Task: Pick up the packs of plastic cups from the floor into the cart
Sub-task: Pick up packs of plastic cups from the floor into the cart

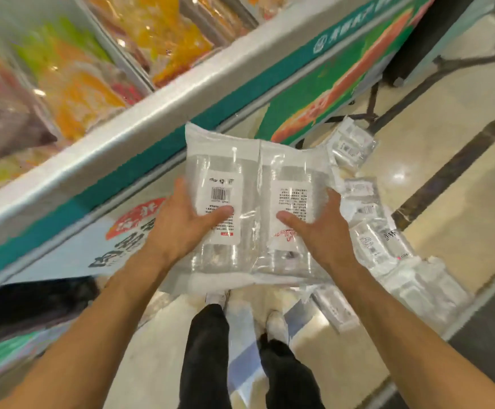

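Holding two film-wrapped packs of clear plastic cups point(255, 184) side by side and label-up, the person's left hand point(187, 222) and right hand point(317, 228) each grasp an outer edge. The thumbs press on the upper face and the fingers are hidden beneath. The held packs are raised clear of the floor, above the person's black trousers point(208, 349) and white shoes point(275, 323). The left white label point(219, 199) bears a black barcode, small print and a red patch at its foot. The right white label point(292, 202) carries dense black print and red script. None of it is legible. Further packs of cups point(370, 231) lie strewn and overlapping on the glossy beige tiled floor point(417, 149) at right, beside a dark inlaid border strip point(452, 163). At left, a white chest freezer point(152, 125) with a teal band runs diagonally close to the held packs. Its white characters are blurred. Open floor lies beyond the strip.
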{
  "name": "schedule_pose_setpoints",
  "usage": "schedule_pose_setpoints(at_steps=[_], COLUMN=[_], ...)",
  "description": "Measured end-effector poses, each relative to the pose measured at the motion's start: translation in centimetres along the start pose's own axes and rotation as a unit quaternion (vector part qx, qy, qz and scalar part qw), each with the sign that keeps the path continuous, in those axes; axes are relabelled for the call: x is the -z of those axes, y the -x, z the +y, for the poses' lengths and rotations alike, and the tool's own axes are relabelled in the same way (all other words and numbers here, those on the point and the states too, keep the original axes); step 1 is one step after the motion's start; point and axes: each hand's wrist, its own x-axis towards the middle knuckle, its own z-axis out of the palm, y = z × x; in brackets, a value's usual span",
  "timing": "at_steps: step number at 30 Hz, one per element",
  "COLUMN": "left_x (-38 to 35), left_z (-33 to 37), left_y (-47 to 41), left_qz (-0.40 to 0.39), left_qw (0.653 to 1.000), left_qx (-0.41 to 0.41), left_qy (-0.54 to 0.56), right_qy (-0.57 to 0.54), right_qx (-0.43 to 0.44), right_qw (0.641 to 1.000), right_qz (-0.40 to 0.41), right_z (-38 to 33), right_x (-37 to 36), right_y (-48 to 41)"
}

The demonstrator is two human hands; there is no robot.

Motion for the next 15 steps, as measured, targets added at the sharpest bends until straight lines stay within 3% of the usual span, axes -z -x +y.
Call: schedule_pose_setpoints(at_steps=[7, 15], left_x=[11.0, 23.1], left_z=[3.3, -2.5], left_y=[16.0, 35.6], left_qz=[0.129, 0.320], left_qw=[0.982, 0.912], left_qx=[0.104, 0.204], left_qy=[0.095, 0.153], right_qy=[0.052, 0.145], right_qx=[0.105, 0.239], right_qw=[0.983, 0.909], right_qz=[-0.141, -0.309], right_z=[-13.1, -24.2], right_x=[0.1, -12.3], right_y=[10.5, 24.2])
